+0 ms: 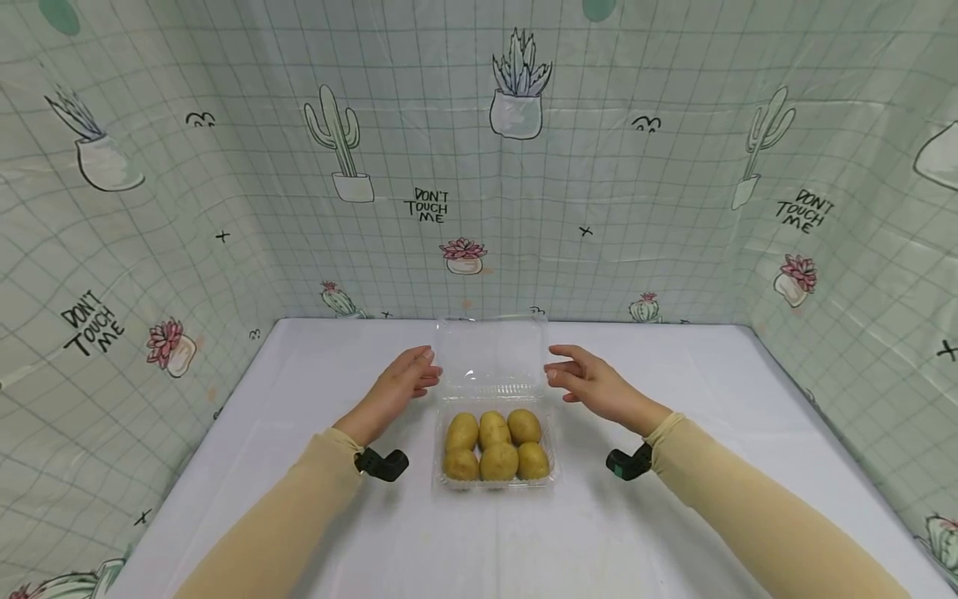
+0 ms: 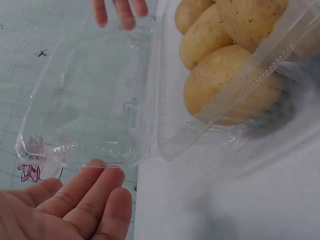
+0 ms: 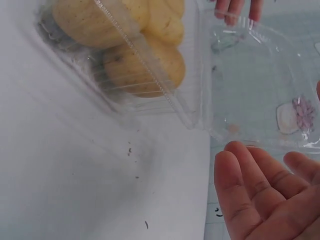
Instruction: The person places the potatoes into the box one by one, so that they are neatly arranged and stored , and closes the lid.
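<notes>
A clear plastic clamshell box (image 1: pixel 440 441) stands on the table with several potatoes (image 1: pixel 498 461) in two rows inside. Its hinged lid (image 1: pixel 491 353) is raised upright at the back. On the lid's left side is my left hand (image 1: pixel 404 383), fingers extended; in the left wrist view its fingertips (image 2: pixel 97 165) lie at the lid's edge. My right hand (image 1: pixel 591 384) is at the lid's opposite side, fingers loosely bent, and its fingertips (image 3: pixel 235 147) are close to that edge in the right wrist view. Whether either hand actually touches the lid is hard to tell.
A white-covered table (image 1: pixel 314 532) extends around the box. Behind it and at both sides hangs a grid-patterned curtain (image 1: pixel 419 150) with printed plants. Small dark specks (image 3: pixel 130 150) dot the white surface in the right wrist view. Each wrist carries a black camera (image 1: pixel 383 464).
</notes>
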`<state>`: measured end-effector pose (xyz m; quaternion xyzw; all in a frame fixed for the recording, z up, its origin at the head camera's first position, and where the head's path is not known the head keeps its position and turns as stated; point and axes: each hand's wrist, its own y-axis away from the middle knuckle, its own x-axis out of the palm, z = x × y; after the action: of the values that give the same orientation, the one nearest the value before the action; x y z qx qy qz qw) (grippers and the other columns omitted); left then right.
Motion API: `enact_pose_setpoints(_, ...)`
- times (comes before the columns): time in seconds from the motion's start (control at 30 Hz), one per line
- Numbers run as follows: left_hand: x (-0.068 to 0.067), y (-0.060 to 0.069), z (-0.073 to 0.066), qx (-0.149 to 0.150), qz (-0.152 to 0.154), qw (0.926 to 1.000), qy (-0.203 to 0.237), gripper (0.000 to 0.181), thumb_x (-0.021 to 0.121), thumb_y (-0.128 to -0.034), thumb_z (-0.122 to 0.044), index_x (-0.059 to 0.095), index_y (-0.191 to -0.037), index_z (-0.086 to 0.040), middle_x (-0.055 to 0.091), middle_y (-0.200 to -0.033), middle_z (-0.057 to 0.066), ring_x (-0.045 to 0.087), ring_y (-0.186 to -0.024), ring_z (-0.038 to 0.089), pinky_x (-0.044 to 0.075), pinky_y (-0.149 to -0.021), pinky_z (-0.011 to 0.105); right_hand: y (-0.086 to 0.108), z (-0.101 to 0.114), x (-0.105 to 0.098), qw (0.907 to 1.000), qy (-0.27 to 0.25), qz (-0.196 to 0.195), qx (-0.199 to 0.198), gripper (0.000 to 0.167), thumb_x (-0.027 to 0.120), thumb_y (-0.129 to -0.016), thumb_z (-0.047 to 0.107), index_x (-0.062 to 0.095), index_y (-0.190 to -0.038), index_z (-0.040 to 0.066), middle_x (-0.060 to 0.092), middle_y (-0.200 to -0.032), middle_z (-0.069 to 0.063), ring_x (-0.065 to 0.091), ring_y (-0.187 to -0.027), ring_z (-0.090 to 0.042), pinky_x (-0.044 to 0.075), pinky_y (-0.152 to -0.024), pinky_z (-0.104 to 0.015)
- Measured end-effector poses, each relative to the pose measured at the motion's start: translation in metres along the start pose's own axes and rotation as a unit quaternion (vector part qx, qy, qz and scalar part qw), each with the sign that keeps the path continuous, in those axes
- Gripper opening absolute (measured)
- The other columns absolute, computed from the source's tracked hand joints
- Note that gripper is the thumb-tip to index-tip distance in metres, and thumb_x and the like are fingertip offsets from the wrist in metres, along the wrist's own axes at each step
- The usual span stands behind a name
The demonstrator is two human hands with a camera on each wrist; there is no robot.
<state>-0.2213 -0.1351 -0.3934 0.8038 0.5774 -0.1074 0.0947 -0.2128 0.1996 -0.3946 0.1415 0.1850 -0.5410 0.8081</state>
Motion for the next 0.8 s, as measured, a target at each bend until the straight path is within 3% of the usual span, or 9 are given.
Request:
enact_pose_setpoints(0.23,-0.002,0.004,-0.006,-0.003,-0.003,1.0000,-0.008,0.065,0.034,-0.1081,-0.047,0.029,-0.153,-0.001,0.054,-0.139,0.023,0.052,-0.129,0.034,0.039,-0.109,0.045,0.002,0.005,-0.002,1.0000,-0.004,-0.001,-0.003,0.058,0.050,-0.106,0.036,0.032,-0.153,0.004,0.052,-0.142,-0.022,0.057,-0.123,-0.034,0.052,-0.094,-0.044)
enact_pose_setpoints(0.53,-0.005,0.009,-0.013,0.017,0.003,0.9998,-0.007,0.064,0.032,-0.1091,-0.045,0.029,-0.152,0.002,0.053,-0.139,0.026,0.051,-0.129,0.036,0.037,-0.109,0.047,0.007,0.010,-0.004,0.9995,-0.025,0.015,-0.014,0.059,0.039,-0.108,0.045,0.036,-0.150,0.004,0.049,-0.144,-0.024,0.054,-0.126,-0.036,0.050,-0.097,-0.045)
enact_pose_setpoints(0.8,0.000,0.014,-0.018,0.025,-0.012,0.9990,-0.036,0.059,0.033,-0.1088,-0.044,0.048,-0.140,0.003,0.059,-0.133,0.021,0.054,-0.125,0.034,0.039,-0.107,0.048,0.012,0.017,-0.006,0.9987,-0.043,0.025,-0.012,0.059,0.036,-0.109,0.045,0.043,-0.145,-0.001,0.051,-0.141,-0.022,0.054,-0.126,-0.037,0.050,-0.097,-0.044)
